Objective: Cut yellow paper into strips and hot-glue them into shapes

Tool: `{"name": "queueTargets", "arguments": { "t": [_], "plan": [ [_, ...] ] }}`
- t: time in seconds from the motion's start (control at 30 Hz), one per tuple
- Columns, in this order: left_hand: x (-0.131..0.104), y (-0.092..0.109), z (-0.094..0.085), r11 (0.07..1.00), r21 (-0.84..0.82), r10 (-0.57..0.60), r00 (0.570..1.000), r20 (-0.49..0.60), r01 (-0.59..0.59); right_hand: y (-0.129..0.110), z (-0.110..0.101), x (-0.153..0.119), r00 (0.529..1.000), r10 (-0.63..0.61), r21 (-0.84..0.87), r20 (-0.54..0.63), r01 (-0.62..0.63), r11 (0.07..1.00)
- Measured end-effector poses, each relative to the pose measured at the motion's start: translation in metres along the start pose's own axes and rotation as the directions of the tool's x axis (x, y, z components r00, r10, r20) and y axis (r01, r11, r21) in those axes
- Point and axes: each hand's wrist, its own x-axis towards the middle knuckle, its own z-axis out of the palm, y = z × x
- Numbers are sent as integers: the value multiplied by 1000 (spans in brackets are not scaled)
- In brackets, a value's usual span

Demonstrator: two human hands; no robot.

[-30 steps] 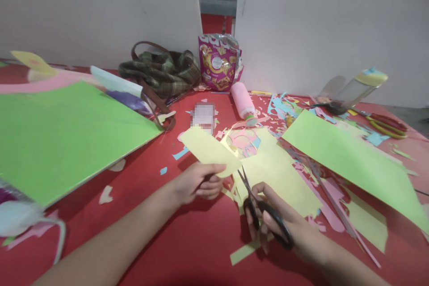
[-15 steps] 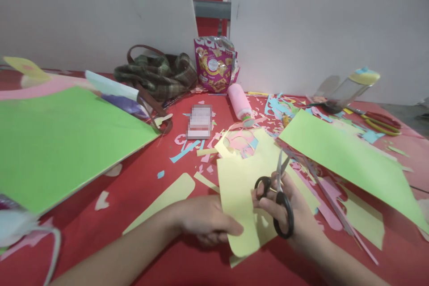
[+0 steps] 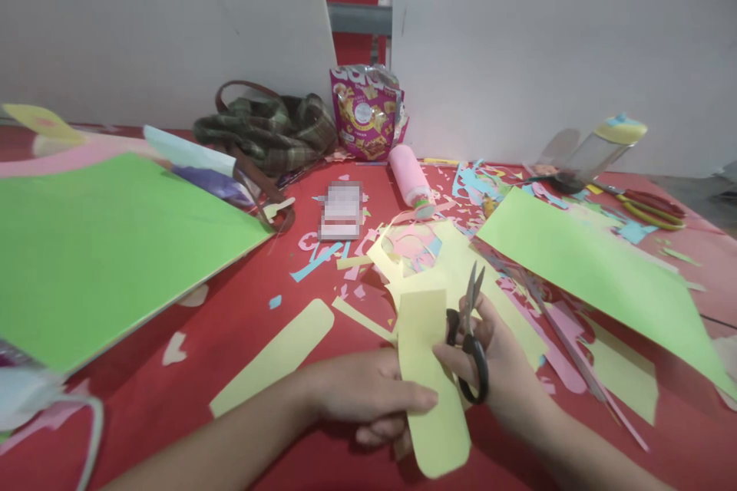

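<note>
Since the earlier frame, the yellow strip (image 3: 418, 357) has slid nearer the person and rightward, and the scissors (image 3: 470, 303) have shifted slightly left. The left hand (image 3: 374, 391) pinches the strip, thumb on top, keeping it raised and flat. The right hand (image 3: 504, 353) is curled through the scissors' handles, blades tipped away, perhaps so its thumb can reach over and steady the strip's edge. Beyond, a second strip (image 3: 279, 353) lies aside on the red counter (image 3: 242, 299), apparently out of the way; a cut yellow sheet (image 3: 449, 253) lies ahead. Farther back, the bottle (image 3: 408, 175) lies tilted before a snack pouch (image 3: 364, 115).
</note>
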Motion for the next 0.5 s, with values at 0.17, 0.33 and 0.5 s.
{"name": "queueTargets", "arguments": {
  "t": [0.17, 0.33, 0.5],
  "plan": [
    [-4, 1, -3, 964, 241, 187, 928, -322, -110, -1, 0, 2, 999, 22, -14, 37, -21, 1000],
    [-5, 5, -1, 889, 456, 252, 877, -410, -42, -3, 0, 1, 998, 57, -28, 22, -56, 998],
    [-8, 14, -12, 825, 558, 439, 727, -528, -93, -6, -3, -1, 983, 129, -34, 128, -126, 991]
  ]
}}
